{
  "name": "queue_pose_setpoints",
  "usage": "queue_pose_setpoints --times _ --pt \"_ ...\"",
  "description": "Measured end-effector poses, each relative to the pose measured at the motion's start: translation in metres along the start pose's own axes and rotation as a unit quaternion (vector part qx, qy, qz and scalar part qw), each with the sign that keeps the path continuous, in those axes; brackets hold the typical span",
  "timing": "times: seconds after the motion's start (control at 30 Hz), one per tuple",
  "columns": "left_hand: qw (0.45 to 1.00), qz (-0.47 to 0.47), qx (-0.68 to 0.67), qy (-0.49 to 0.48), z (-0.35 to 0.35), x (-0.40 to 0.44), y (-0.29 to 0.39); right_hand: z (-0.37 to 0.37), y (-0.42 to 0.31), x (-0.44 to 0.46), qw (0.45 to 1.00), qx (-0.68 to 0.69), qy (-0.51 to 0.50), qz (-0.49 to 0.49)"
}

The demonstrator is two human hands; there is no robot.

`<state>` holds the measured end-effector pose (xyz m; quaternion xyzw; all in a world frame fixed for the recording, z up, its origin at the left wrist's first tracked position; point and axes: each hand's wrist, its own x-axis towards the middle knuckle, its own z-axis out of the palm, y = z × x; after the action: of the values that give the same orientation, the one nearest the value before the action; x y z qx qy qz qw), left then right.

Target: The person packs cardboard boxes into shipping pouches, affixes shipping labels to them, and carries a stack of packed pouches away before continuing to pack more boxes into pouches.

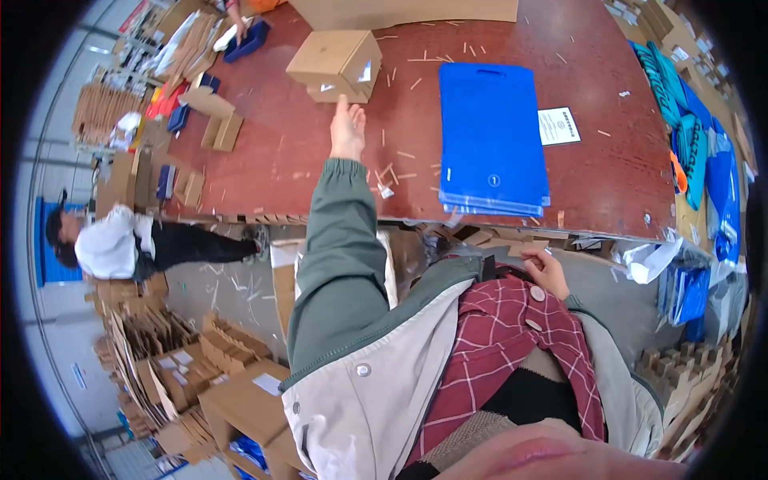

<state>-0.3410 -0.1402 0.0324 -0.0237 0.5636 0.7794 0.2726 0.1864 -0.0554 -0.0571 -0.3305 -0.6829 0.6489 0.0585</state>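
Box [330,60]: folded up, set at 11 o'clock | left hand [348,130]: held at box's near edge, fingers loosely parted | right hand [547,274]: half-curled at waist, grip cannot be told | bags [492,132]: stacked at box's 4 o'clock

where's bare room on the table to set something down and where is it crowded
The red table has a broad bare patch left of the cardboard box, reaching to the open carton; another, nearly bare, lies right of the blue bags, on the white card's near side. Thin strips crowd the space between the left hand and the bags.
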Motion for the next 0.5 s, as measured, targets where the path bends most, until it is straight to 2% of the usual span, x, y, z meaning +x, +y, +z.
queue_pose_setpoints --times 0.07,0.2,0.3,0.33,0.37,0.43,0.5 --pt "0.991 -0.023 -0.054 0.122 0.006 0.052 0.014 0.013 -0.030 0.020 0.999 0.020 0.026 0.010" --pt "0.988 -0.096 -0.057 0.108 0.024 0.095 0.027 0.032 -0.055 0.050 0.997 -0.070 0.021 0.031" --pt "0.986 -0.010 -0.056 0.154 0.027 0.104 0.021 0.040 -0.073 0.066 0.998 -0.041 0.031 0.028" --pt "0.982 -0.065 -0.037 0.174 0.032 0.090 0.028 0.040 -0.079 0.072 0.998 -0.051 0.023 0.013" --pt "0.981 -0.070 -0.033 0.176 0.025 0.083 0.028 0.043 -0.080 0.078 0.998 -0.049 0.022 0.020" --pt "0.988 -0.088 -0.038 0.121 0.016 0.066 0.035 0.046 -0.087 0.091 0.999 -0.046 -0.001 0.001" --pt "0.988 -0.083 -0.034 0.128 0.015 0.030 0.036 0.041 -0.111 0.105 0.999 -0.025 -0.017 -0.015"
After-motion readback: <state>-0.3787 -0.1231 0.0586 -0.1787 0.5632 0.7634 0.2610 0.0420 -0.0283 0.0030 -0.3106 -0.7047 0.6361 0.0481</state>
